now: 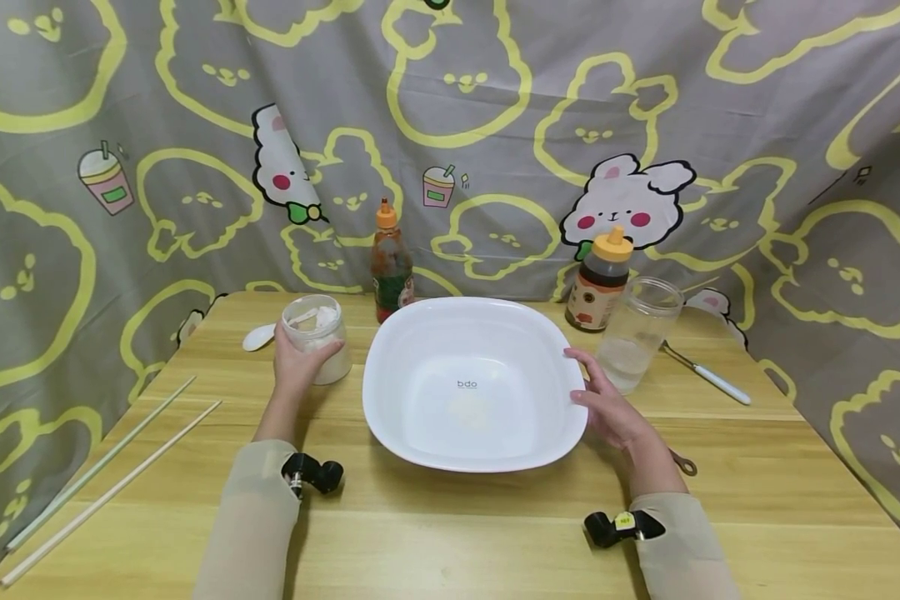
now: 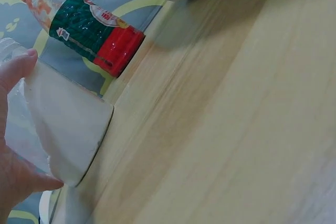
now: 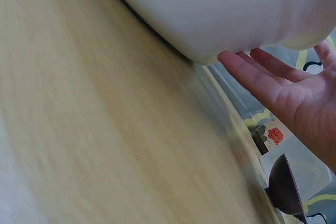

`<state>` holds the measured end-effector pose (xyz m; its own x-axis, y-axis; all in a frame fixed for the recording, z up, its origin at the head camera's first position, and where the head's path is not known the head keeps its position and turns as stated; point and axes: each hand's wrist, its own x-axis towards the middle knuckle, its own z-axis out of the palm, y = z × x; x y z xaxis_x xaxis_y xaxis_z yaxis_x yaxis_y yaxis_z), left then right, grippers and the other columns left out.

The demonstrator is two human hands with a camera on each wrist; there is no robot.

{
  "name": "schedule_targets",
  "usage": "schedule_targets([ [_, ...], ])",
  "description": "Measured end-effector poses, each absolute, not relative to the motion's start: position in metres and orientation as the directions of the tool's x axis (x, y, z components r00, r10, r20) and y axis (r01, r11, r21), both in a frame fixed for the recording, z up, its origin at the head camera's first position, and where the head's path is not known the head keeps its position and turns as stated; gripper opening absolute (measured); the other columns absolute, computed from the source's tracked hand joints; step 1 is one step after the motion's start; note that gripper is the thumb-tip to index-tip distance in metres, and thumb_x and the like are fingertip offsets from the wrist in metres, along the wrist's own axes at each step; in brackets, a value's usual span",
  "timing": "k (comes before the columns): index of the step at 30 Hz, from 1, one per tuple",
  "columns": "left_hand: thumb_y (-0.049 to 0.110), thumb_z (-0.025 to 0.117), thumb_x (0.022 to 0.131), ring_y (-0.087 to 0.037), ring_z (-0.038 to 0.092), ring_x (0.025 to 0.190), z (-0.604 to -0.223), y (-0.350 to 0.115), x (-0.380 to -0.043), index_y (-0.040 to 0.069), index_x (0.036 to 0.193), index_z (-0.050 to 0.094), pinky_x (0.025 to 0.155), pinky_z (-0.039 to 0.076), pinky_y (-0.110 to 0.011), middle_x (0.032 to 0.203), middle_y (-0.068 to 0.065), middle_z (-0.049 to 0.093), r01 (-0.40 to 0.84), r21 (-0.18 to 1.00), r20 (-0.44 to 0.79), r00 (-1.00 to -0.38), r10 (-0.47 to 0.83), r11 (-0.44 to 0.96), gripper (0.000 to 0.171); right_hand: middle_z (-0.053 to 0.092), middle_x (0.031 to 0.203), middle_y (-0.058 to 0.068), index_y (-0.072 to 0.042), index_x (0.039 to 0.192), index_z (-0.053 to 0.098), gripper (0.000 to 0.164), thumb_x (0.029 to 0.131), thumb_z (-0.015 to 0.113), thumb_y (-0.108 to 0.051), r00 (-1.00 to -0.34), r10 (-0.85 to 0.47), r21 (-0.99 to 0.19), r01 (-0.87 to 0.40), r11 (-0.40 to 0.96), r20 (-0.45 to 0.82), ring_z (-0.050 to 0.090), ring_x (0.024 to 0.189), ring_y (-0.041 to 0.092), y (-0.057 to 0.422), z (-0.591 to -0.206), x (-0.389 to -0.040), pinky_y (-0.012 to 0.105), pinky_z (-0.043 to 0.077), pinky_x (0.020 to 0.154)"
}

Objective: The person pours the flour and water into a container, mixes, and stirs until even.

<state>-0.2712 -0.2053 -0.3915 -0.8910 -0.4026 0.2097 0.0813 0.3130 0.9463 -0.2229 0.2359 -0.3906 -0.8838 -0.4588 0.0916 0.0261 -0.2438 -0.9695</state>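
My left hand [image 1: 300, 354] grips a clear jar [image 1: 328, 367] of white powder, thumb and fingers around its side. The left wrist view shows the jar [image 2: 73, 121] standing on the table with a finger and thumb at its wall. A large white basin [image 1: 405, 392] stands in the middle; a faint pale patch on its floor is too indistinct to identify. At the basin's right side, my right hand [image 1: 607, 408] holds the rim. Fingers [image 3: 252, 80] of that hand lie against the basin's outer wall in the right wrist view.
A sauce bottle [image 1: 392, 275] and a brown-sauce bottle [image 1: 598, 287] stand at the back. Right of the basin are a tall clear container [image 1: 633, 342], a light-handled utensil [image 1: 720, 387] and a dark ladle [image 3: 286, 184]. Left lie a white spoon [image 1: 258, 337] and two long sticks [image 1: 112, 493].
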Motion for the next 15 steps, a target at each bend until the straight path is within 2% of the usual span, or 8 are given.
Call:
schedule_targets([
  [4, 0.020, 0.076, 0.062, -0.023, 0.019, 0.123, -0.388, -0.205, -0.269, 0.017, 0.138, 0.002, 0.099, 0.014, -0.034, 0.138, -0.012, 0.017, 0.087, 0.961, 0.191, -0.896, -0.402, 0.264, 0.106, 0.033, 0.110, 0.018, -0.026, 0.126, 0.027, 0.054, 0.084, 0.042, 0.004, -0.877, -0.468, -0.966, 0.020, -0.258, 0.107, 0.055, 0.087, 0.024, 0.236, -0.391, -0.223, 0.046, 0.047, 0.062],
  [7, 0.024, 0.076, 0.063, -0.017, 0.008, 0.126, -0.381, -0.198, -0.262, 0.021, 0.138, -0.003, 0.100, 0.008, -0.033, 0.142, -0.007, 0.006, 0.144, 0.959, 0.242, -0.861, -0.447, 0.243, 0.109, 0.034, 0.109, 0.018, -0.024, 0.127, 0.026, 0.054, 0.084, 0.039, 0.005, -0.865, -0.485, -0.961, 0.014, -0.278, 0.128, 0.055, 0.086, 0.025, 0.235, -0.392, -0.223, 0.046, 0.047, 0.061],
  [9, 0.023, 0.076, 0.062, -0.013, 0.006, 0.125, -0.373, -0.192, -0.255, 0.024, 0.138, 0.002, 0.100, 0.007, -0.034, 0.142, -0.002, 0.005, 0.228, 0.936, 0.335, -0.813, -0.476, 0.269, 0.106, 0.033, 0.109, 0.019, -0.023, 0.127, 0.025, 0.053, 0.084, 0.039, 0.006, -0.860, -0.492, -0.958, 0.014, -0.287, 0.135, 0.055, 0.085, 0.025, 0.235, -0.393, -0.223, 0.046, 0.047, 0.061],
  [12, 0.015, 0.076, 0.061, -0.012, 0.010, 0.125, -0.356, -0.178, -0.241, 0.022, 0.137, 0.017, 0.099, 0.009, -0.037, 0.140, 0.001, 0.012, 0.400, 0.842, 0.533, -0.720, -0.445, 0.361, 0.097, 0.034, 0.109, 0.018, -0.022, 0.128, 0.025, 0.053, 0.085, 0.039, 0.006, -0.858, -0.494, -0.957, 0.010, -0.290, 0.141, 0.055, 0.086, 0.025, 0.235, -0.393, -0.223, 0.046, 0.047, 0.060],
  [15, 0.005, 0.075, 0.061, -0.017, 0.016, 0.124, -0.336, -0.162, -0.223, 0.012, 0.133, 0.029, 0.098, 0.013, -0.040, 0.138, -0.005, 0.021, 0.536, 0.740, 0.666, -0.667, -0.333, 0.406, 0.086, 0.034, 0.109, 0.018, -0.022, 0.127, 0.025, 0.053, 0.084, 0.039, 0.006, -0.861, -0.489, -0.957, 0.008, -0.291, 0.141, 0.055, 0.086, 0.025, 0.235, -0.393, -0.224, 0.046, 0.047, 0.060],
])
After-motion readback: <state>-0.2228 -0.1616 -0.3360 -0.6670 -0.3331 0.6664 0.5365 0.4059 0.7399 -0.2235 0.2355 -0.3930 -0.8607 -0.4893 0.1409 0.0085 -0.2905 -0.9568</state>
